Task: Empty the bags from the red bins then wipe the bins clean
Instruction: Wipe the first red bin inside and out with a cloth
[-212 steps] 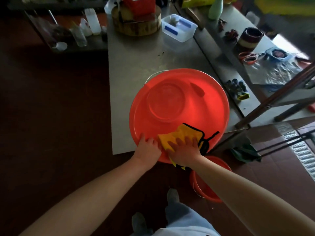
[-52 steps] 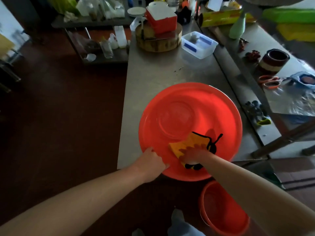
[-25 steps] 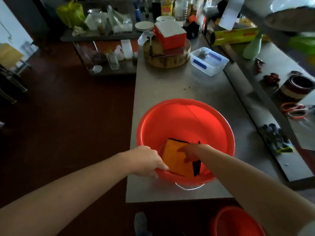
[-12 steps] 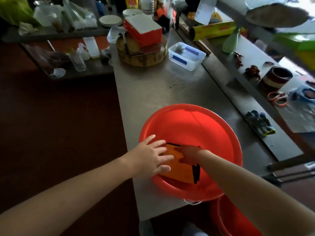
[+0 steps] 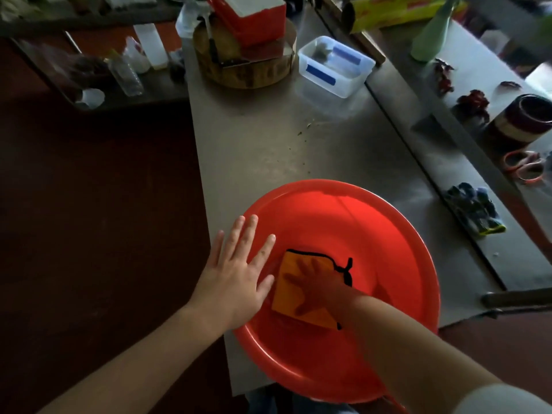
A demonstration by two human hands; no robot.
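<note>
- On the near end of a grey steel table [image 5: 268, 144]: round red plastic bin [image 5: 373, 234], mouth up, standing level, near rim overhanging the table edge toward the person.
- In the bin's bottom, left of centre: flat orange cloth [image 5: 288, 282] edged in black, nearly square; slightly longer axis running near to far, leaning a little left at the far end; black loop at the far right corner, pointing right.
- Right hand [image 5: 316, 289]: inside the bin, palm down on the cloth, fingers straight and spread, pointing away and left; pressing, not clutching; tinted red by the bin's wall.
- Left hand [image 5: 236, 276]: flat and open, fingers straight and fanned, pointing away; palm laid across the bin's left rim, fingertips out over the table; thumb just beside the cloth's left edge. Actual contact with the rim cannot be told.
- At the far end of the table: thick round wooden chopping block [image 5: 245, 67] bearing a red box with a white top [image 5: 251, 16]; just right of it, clear plastic tub with blue labels [image 5: 334, 67].
- On the adjoining counter to the right: pale green bottle [image 5: 430, 34], dark striped round pot [image 5: 522, 118], orange-handled scissors [image 5: 522, 165], dark blue gloves with yellow cuffs [image 5: 475, 210].
</note>
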